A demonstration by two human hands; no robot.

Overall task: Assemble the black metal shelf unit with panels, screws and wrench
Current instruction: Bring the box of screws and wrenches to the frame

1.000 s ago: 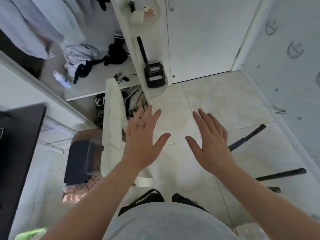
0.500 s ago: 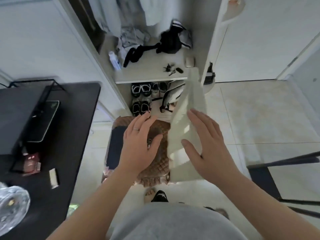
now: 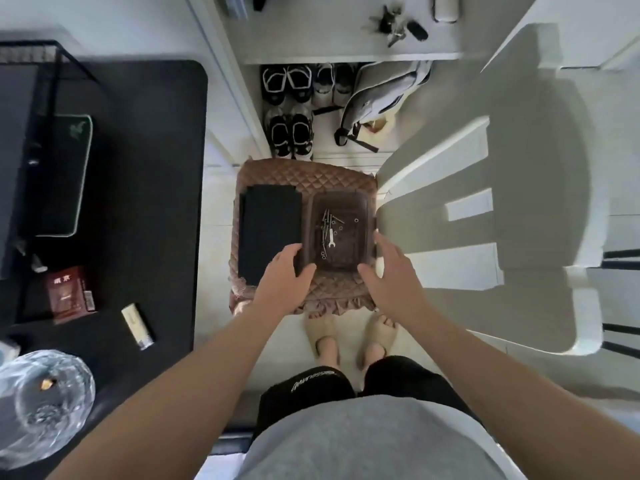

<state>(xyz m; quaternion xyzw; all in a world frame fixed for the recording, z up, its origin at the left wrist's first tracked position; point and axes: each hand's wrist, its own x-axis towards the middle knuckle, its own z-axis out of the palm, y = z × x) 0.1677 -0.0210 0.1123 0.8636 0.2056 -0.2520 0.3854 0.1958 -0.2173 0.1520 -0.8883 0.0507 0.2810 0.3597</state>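
Observation:
A brown see-through tray [image 3: 360, 209] sits on a stool's brown quilted cushion [image 3: 304, 174]. Inside lie several silver screws [image 3: 325, 223] and a small wrench [image 3: 331, 239]. To its left rests a stack of black panels [image 3: 268, 226]. My left hand [image 3: 285, 284] is at the tray's near-left corner, its fingers bent over the panels' edge and its thumb toward the tray. Along the tray's right wall lies my right hand [image 3: 393, 275], fingers straight and thumb at the near-right corner. Neither hand visibly holds anything.
A white plastic chair [image 3: 519, 202] stands close on the right, with black metal poles [image 3: 620, 330] on the floor behind it. A black desk [image 3: 145, 202] with a glass bowl [image 3: 45, 403] fills the left. Shoes [image 3: 291, 133] and a grey bag [image 3: 381, 95] lie under the wardrobe shelf.
The view has swung left and down from the floor to the stool. Both hands have dropped from mid-air to either side of the tray.

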